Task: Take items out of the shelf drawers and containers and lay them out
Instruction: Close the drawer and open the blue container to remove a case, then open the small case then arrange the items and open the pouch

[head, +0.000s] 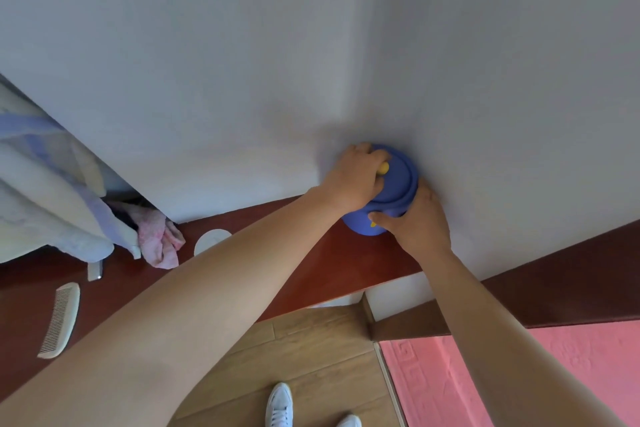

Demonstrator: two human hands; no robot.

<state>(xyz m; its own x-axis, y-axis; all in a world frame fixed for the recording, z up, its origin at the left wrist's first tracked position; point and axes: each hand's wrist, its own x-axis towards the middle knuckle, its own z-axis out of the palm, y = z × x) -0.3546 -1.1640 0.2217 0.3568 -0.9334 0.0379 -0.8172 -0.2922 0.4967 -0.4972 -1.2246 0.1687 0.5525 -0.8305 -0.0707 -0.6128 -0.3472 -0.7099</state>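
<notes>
A round blue container (360, 224) with a blue lid (401, 180) stands on the red-brown wooden top (332, 263), pushed against the white wall. My left hand (356, 177) lies on the lid, fingers closed around its small yellow knob (383, 168). My right hand (415, 222) grips the container's right side and front, thumb across a yellow mark. The container's inside is hidden by the lid.
On the left of the wooden top lie a cream comb (60, 319), a white round disc (211, 239), a small white and metal object (94, 270), a pink cloth (159, 241) and pale bedding (45, 191). Below are wood flooring, my white shoes (278, 404) and a pink mat (443, 381).
</notes>
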